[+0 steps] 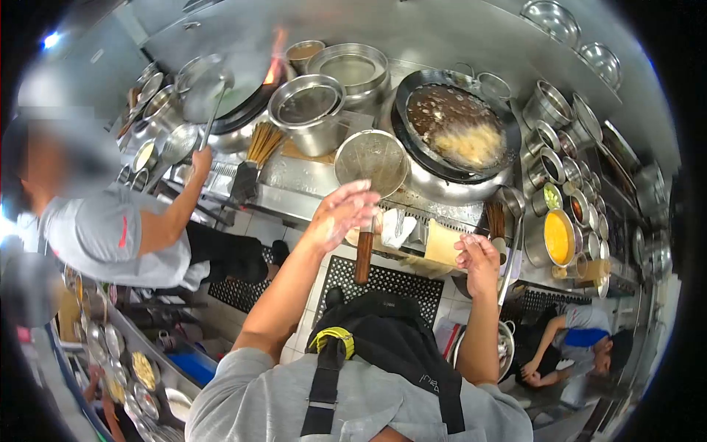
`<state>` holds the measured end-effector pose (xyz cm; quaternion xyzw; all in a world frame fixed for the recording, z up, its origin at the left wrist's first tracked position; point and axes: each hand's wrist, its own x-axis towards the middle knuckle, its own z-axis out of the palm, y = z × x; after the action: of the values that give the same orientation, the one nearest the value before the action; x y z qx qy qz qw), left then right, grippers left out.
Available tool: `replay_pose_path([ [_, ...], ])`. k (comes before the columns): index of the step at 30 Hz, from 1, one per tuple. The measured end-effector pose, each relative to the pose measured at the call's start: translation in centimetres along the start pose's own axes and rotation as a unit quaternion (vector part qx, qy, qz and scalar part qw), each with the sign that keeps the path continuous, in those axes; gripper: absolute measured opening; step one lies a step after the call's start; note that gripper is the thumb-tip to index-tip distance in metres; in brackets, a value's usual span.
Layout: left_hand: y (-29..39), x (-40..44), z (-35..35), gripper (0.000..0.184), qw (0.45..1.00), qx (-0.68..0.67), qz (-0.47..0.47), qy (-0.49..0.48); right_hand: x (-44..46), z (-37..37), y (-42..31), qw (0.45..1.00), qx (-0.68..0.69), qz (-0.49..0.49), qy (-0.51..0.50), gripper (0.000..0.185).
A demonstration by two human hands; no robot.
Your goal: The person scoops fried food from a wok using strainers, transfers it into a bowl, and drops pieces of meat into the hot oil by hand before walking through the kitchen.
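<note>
My left hand point(346, 214), dusted with white powder, is raised in front of the round mesh strainer point(370, 156). Its fingers are stretched out and hold nothing. The strainer's wooden handle point(364, 258) points toward me, below that hand. Further right, my right hand point(477, 259) has its fingers curled in toward the thumb; whatever may be inside is hidden. Near it are a yellowish cloth point(442, 243), a bamboo brush point(496, 219) and a long-handled ladle point(513, 202). A crumpled white cloth point(398, 227) lies between my hands. Pale food point(470, 142) bubbles in the dark oil of a large wok point(412, 92).
At left a co-worker point(110, 236) holds a ladle over another wok point(254, 99) with flames behind. Metal pots point(305, 110) stand between the woks. Several sauce containers, one with yellow liquid point(560, 237), line the right. Another person point(589, 339) is bent low at lower right.
</note>
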<state>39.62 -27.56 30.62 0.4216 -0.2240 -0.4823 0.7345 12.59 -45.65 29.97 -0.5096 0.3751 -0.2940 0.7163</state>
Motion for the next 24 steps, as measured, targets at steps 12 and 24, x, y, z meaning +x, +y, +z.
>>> replay_pose_path([
  [12, 5.7, 10.7, -4.7, 0.018, 0.935, -0.345, -0.058, -0.057, -7.1, 4.9, 3.8, 0.990, 0.014, -0.013, 0.140, 0.015],
  [24, 8.2, 4.8, -9.5, 0.021, 0.992, -0.102, -0.069, 0.041, -9.0, 0.2, 5.1, 0.985, 0.045, -0.040, 0.160, 0.018],
])
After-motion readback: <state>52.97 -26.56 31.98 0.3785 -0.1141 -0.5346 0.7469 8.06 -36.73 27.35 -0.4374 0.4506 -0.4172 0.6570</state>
